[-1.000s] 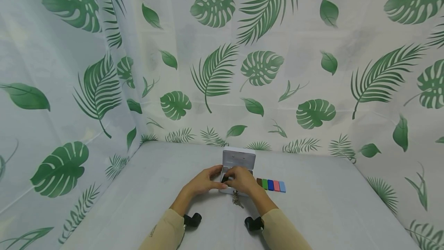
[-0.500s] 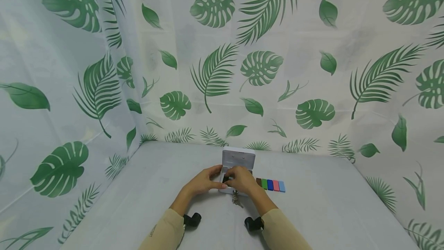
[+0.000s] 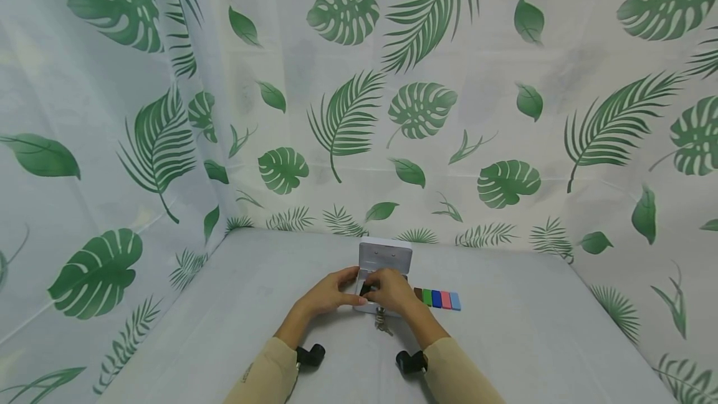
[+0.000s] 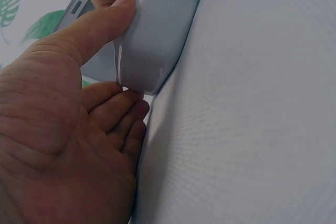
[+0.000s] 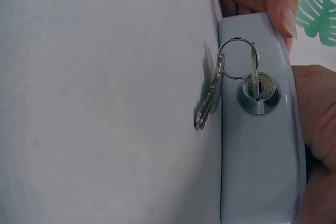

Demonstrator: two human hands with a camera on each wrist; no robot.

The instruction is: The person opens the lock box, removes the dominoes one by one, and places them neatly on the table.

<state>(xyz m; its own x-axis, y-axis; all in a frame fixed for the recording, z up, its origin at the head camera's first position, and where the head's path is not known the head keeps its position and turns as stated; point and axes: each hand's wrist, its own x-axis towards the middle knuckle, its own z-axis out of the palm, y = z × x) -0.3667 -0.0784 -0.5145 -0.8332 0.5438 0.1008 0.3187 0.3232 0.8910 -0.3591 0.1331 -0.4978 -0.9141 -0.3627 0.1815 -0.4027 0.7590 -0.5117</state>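
Note:
A small pale grey cash box stands on the table with its lid raised. My left hand holds the box's left end. In the left wrist view its thumb lies over the rim and its bent fingers touch the end wall. My right hand reaches into the box with curled fingers, pinching a flat black piece. Much of the box's inside is hidden behind this hand. A key sits in the front lock, with more keys hanging from its ring.
Right of the box lies a row of flat coloured pieces: brown, green, dark blue, pink and light blue. A leaf-patterned curtain rises behind the white table.
The black piece leans slightly differently beside the right fingers than a second ago. Both hands and the box keep their places.

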